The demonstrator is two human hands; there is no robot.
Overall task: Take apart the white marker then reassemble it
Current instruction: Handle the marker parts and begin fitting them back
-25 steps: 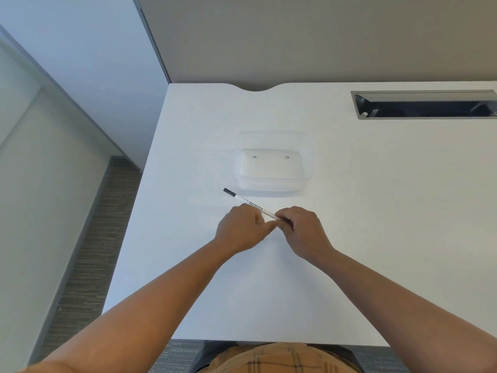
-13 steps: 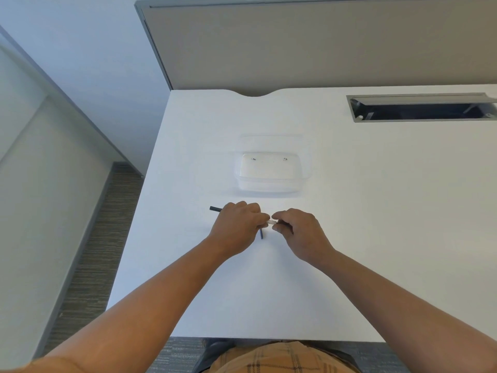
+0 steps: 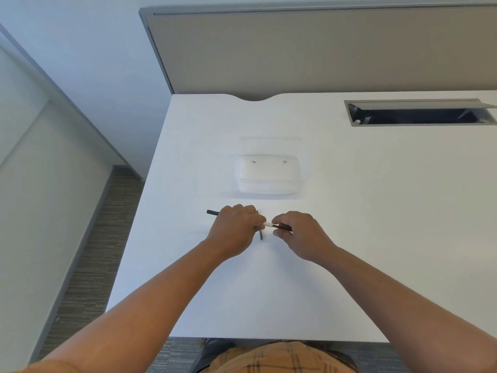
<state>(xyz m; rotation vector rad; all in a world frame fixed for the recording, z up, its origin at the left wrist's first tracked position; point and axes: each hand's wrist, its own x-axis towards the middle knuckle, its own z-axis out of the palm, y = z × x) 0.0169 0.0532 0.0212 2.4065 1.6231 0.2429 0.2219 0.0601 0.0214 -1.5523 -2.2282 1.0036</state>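
The white marker lies almost level just above the white desk, with only a short stretch of its barrel showing between my hands. My left hand is closed around the barrel, and a black end sticks out to the left of it. My right hand pinches a thin black piece that extends from the barrel's right end. A short dark piece pokes down beneath my left fingers; what it is cannot be told.
A clear plastic container stands on the desk just beyond my hands. A grey cable slot is cut into the desk at the back right. A grey divider panel lines the far edge, and the desk's left edge drops to carpet.
The marker turned from diagonal to nearly level. My hands drew slightly apart, and a black piece now shows between the barrel and my right hand. The view tilted upward.
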